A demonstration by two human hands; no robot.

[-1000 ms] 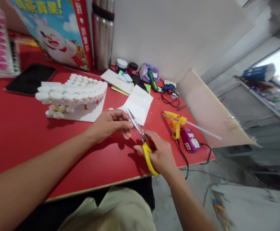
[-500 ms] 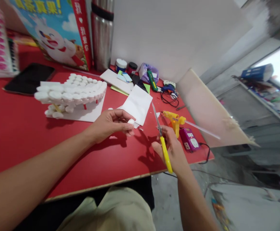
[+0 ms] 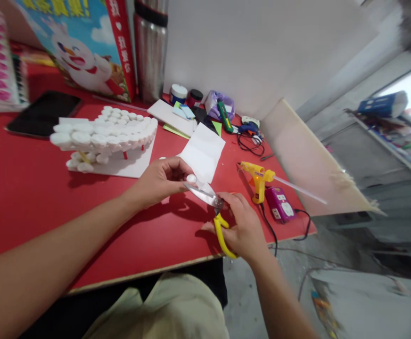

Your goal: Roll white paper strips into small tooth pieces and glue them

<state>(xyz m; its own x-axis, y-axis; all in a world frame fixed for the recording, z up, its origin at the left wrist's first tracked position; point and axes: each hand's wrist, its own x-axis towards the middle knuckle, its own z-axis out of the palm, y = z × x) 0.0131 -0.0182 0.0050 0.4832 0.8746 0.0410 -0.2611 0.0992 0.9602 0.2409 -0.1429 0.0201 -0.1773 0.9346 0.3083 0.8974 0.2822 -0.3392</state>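
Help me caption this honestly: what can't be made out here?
All in the head view:
Scissors: part of the handles, hidden by the right hand.
White piece: the side behind the fingers, hidden by the left hand.
Flask: its top, cut off by the upper edge.
Blue container: its markings, blurred.
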